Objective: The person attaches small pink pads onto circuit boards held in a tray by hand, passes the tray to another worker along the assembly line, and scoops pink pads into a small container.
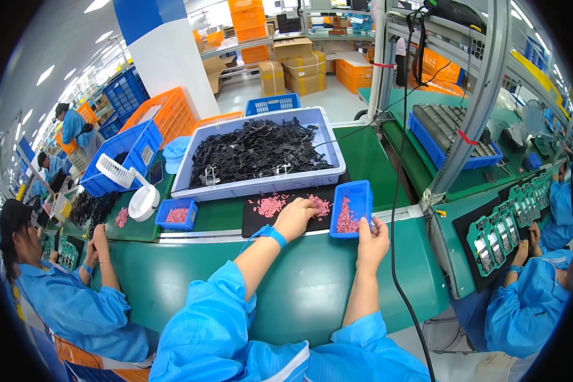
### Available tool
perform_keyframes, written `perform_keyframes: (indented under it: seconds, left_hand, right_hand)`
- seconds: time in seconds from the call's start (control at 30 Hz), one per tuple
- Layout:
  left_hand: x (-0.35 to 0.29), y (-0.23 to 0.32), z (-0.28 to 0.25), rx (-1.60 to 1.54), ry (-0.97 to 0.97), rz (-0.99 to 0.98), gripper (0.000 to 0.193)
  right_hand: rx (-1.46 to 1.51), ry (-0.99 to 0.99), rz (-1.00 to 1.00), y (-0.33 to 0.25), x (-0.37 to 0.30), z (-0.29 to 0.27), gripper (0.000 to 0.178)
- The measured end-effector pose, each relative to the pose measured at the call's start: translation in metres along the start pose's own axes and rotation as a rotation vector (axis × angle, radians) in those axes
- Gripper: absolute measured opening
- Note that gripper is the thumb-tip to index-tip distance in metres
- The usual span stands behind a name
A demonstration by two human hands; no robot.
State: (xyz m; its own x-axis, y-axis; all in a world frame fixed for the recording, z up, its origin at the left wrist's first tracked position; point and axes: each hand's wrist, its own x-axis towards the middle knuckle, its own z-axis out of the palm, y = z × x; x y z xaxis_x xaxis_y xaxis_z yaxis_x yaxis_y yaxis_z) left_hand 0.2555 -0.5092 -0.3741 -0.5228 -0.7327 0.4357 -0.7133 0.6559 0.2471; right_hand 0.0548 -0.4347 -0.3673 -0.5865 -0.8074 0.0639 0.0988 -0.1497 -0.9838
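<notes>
My left hand (295,218), with a blue band at the wrist, lies over a black mat (256,227). Its fingers stretch flat onto small pink pieces (321,205), and I see nothing gripped in them. Just left of that hand is another loose heap of pink pieces (271,205). My right hand (372,244) pinches the near wall of a small blue bin (361,191), thumb against the rim. Pink pieces (346,219) lie along the left side inside this bin, which rests partly on the mat.
Behind the mat stands a large pale tub (261,184) heaped with black parts (254,149). To the left are a second small bin (166,207) and a white fan (144,202). A black cable (396,254) hangs at right. Co-workers (76,299) sit on both sides.
</notes>
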Motion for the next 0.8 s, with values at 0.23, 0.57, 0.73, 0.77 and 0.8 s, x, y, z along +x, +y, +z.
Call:
perform_keyframes:
  seconds: [0.23,0.57,0.73,0.77,0.8]
  left_hand:
    - [-0.012,-0.002,-0.009,-0.022,-0.027,0.029,0.025]
    - [-0.039,0.023,-0.054,-0.184,-0.078,-0.031,0.006]
    - [-0.090,0.048,-0.073,-0.588,-0.541,-0.023,0.010]
    - [-0.100,0.054,-0.073,-0.617,-0.550,-0.030,0.009]
    - [-0.109,0.059,-0.071,-0.648,-0.560,-0.037,0.009]
  right_hand:
    - [-0.008,-0.013,0.001,0.005,0.000,-0.001,0.042]
    - [0.042,-0.004,-0.044,0.009,0.003,0.004,0.040]
    - [0.054,0.002,-0.012,0.002,0.003,0.007,0.041]
    - [0.065,0.016,-0.021,0.000,0.003,0.007,0.041]
    - [0.067,0.016,-0.026,0.002,0.004,0.006,0.042]
